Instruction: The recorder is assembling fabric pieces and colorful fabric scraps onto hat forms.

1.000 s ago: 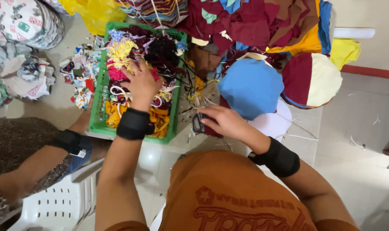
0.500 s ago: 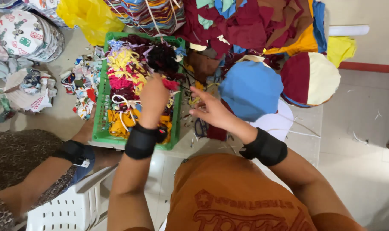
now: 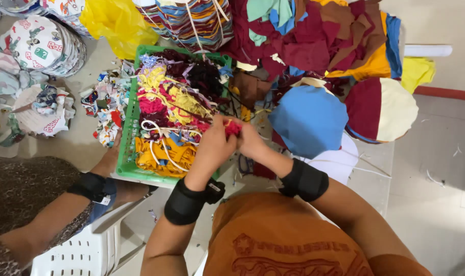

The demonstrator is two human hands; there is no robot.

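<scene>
Currently, a red fabric scrap (image 3: 233,127) is pinched between the left hand (image 3: 214,148) and right hand (image 3: 251,142) — both closed on it — at the right edge of the green basket (image 3: 126,153). Many strips are left in the basket unsorted.

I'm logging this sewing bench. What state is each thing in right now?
Left hand: pinching the red scrap.
Right hand: pinching the same red scrap.
Red scrap: bunched between both hands.
Green crate: heaped with tangled strips.
Blue fabric circles: stacked flat.
Yellow bag: crumpled.
</scene>
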